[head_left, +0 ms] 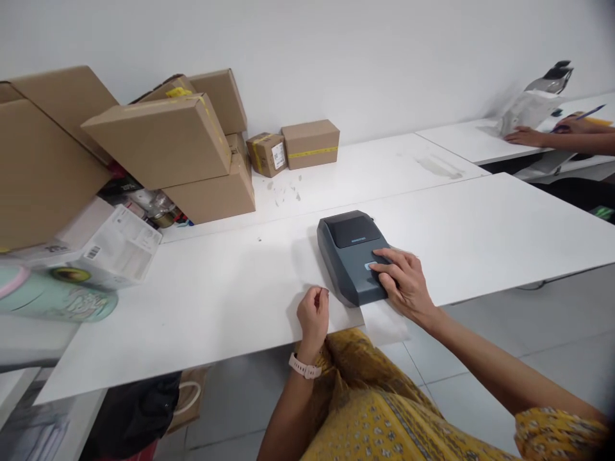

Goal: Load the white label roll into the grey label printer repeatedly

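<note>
A dark blue-grey label printer (353, 256) lies on the white table, with a dark window on its top and a small light button (370, 266). My right hand (404, 282) rests over the printer's right side, one fingertip touching the button and the other fingers apart; it grips nothing. Just left of the printer's front, my left hand (314, 314) rests at the table edge with its fingers curled into a loose fist, and nothing shows in it. From the printer's front end a whitish sheet (384, 322) hangs past the table edge.
Stacked cardboard boxes (163, 141) stand at the back left, with two smaller cartons (311, 145) against the wall. A green bottle (62, 294) lies beside a white box (120, 246). At the far right, another person's hands (528, 136) are by a plastic bag (528, 112).
</note>
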`<state>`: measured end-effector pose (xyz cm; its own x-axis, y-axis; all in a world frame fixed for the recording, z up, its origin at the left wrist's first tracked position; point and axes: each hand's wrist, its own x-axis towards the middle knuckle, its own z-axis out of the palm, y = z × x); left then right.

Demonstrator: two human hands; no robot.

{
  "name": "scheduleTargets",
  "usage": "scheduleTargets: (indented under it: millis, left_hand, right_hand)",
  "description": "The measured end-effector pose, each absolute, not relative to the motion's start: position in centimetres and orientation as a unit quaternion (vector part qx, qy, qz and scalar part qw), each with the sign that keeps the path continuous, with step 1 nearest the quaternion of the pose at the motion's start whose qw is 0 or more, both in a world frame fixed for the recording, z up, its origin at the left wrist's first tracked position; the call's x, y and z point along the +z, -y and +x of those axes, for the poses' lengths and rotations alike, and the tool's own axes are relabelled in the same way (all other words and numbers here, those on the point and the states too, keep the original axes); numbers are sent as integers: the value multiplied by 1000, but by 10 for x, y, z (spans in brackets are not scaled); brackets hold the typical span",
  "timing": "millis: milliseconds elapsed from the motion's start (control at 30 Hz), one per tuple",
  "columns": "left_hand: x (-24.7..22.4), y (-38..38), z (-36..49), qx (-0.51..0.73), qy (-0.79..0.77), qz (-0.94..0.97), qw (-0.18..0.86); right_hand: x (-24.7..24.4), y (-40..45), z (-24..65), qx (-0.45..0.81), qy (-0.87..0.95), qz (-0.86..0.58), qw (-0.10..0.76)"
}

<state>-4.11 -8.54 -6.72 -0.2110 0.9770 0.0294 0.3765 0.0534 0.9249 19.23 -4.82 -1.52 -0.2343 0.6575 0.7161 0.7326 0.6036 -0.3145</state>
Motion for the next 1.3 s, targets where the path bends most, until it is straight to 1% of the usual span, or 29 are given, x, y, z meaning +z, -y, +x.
scheduleTargets:
  millis: [167, 367, 467, 633, 800, 1133, 1300]
  left_hand:
    - [-65, 84, -41, 440, -640, 534, 334]
    - [-71, 83, -41, 474, -623, 521, 340]
    - [-73, 83, -39, 482, -628, 518, 325]
    - [-71, 86, -29, 465, -655, 503, 321]
    - [-66, 91, -22, 446, -674, 512, 290]
    - [-67, 93, -25, 447, -658, 541, 274]
    - [-60, 91, -24, 413, -674, 548, 272]
  right_hand:
    - [-7, 47, 187, -44, 791, -456, 405]
    - [-8, 47, 184, -42, 778, -451, 435]
    - [-9, 50, 185, -30, 773, -448, 448]
    - [-11, 58, 191, 14, 770, -448, 454]
    - [-15, 61, 197, 36, 773, -429, 466]
    - [-14, 65, 185, 31, 753, -456, 473]
    - [-14, 67, 178, 42, 736, -467, 489]
